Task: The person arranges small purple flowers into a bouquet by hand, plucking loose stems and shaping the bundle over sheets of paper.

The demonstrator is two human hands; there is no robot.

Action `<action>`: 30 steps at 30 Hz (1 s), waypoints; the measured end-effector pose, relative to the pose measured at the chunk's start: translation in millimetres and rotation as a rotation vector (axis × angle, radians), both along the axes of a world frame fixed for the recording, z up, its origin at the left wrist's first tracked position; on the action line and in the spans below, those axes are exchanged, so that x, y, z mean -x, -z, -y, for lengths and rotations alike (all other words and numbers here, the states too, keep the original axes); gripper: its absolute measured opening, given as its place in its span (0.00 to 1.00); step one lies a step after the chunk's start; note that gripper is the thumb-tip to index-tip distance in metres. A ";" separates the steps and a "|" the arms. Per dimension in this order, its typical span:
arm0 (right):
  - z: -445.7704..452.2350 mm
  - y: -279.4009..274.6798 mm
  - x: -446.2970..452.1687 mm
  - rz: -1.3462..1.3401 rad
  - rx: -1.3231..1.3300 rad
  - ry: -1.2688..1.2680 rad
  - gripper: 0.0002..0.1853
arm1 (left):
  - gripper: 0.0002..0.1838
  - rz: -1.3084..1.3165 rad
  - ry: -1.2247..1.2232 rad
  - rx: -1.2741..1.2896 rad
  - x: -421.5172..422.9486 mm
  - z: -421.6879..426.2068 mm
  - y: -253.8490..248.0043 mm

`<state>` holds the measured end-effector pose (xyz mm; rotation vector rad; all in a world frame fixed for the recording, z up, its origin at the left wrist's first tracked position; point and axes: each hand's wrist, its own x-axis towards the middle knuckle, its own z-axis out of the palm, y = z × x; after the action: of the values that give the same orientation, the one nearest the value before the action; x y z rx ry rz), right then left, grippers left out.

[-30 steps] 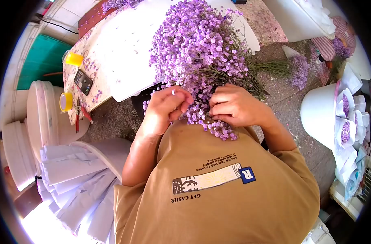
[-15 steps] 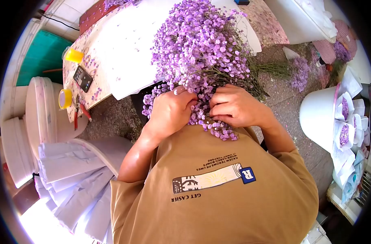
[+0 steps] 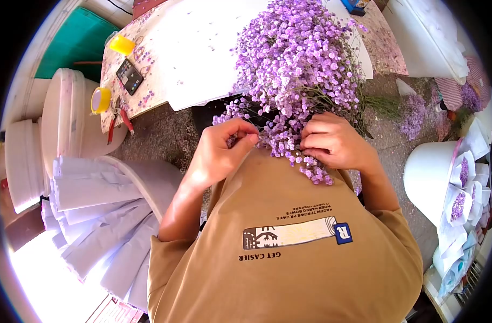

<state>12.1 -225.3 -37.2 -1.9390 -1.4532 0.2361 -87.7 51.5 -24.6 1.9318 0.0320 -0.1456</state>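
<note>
A big bunch of purple baby's breath (image 3: 299, 59) lies at the table's near edge, its blossoms reaching down toward my shirt. My right hand (image 3: 337, 141) is closed, its fingers curled on the lower right side of the blossoms. To the left of the hanging blossoms, my left hand (image 3: 227, 148) makes a pinch, thumb against forefinger. What sits between those fingertips is too small to make out. Loose blossoms (image 3: 232, 111) stick out just above my left hand. Green stems (image 3: 383, 106) run off to the right of the bunch.
On the table (image 3: 154, 81) lie a phone (image 3: 129, 76), yellow tape rolls (image 3: 100, 100) and red-handled pliers (image 3: 119, 119). Paper-wrapped bundles fill a tub (image 3: 143, 177) at left. Another white tub (image 3: 429, 177) stands right. Someone's striped sleeve (image 3: 448, 92) shows at far right.
My left hand has drawn away from the blossoms to the left, its fingers now in a visible pinch. My right hand stays at the bunch. The whole view has shifted slightly.
</note>
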 end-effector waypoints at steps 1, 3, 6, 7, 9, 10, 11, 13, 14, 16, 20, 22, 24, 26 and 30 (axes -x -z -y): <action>0.2 0.0 0.3 0.002 0.002 -0.002 0.07 | 0.08 -0.029 -0.026 -0.088 0.7 5.5 -2.6; 0.4 -0.1 1.1 0.017 0.007 0.006 0.08 | 0.09 -0.054 -0.051 -0.174 0.3 9.1 -4.7; -2.3 -1.9 2.8 0.032 -0.027 0.042 0.11 | 0.10 -0.007 0.062 -0.384 -0.7 10.8 3.3; -4.5 -4.3 3.5 0.037 -0.023 0.039 0.11 | 0.10 0.139 0.061 -0.407 -0.4 12.0 13.3; -10.0 -10.0 5.3 0.060 -0.094 0.089 0.16 | 0.10 0.287 0.051 -0.428 -0.6 15.1 17.0; -11.8 -13.9 7.1 0.062 -0.091 0.085 0.16 | 0.09 0.307 0.073 -0.438 -0.3 16.8 13.1; -13.5 -17.9 8.8 -0.008 -0.061 0.084 0.19 | 0.08 0.328 0.095 -0.450 0.1 18.2 10.2; -15.8 -19.4 8.1 -0.093 -0.033 0.072 0.22 | 0.07 0.349 0.094 -0.468 1.4 21.4 7.8; -17.7 -19.9 7.8 -0.092 -0.032 0.067 0.22 | 0.07 0.367 0.097 -0.488 2.6 21.5 7.4; -21.9 -21.4 7.4 -0.093 0.004 0.021 0.21 | 0.06 0.360 0.112 -0.431 5.0 19.7 11.2; -30.1 -8.1 9.6 0.114 -0.008 0.044 0.19 | 0.06 0.080 0.161 -0.092 9.7 18.2 -4.7; -36.2 -11.2 11.5 0.124 0.000 0.066 0.15 | 0.07 0.010 0.149 -0.007 10.5 20.7 -10.2; -41.9 -12.0 11.1 0.141 -0.011 0.093 0.10 | 0.07 -0.130 0.112 0.028 8.4 22.3 -14.0; -45.0 -9.2 11.7 0.132 -0.022 0.116 0.09 | 0.07 -0.107 0.091 -0.091 6.5 24.8 -18.3; -47.7 -4.0 13.4 0.118 -0.039 0.151 0.08 | 0.08 0.391 0.067 -0.388 7.2 25.2 8.3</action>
<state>-1.4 -177.6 -33.1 -2.0490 -1.3664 0.0245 -94.9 26.3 -32.9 2.3181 -0.2834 0.2107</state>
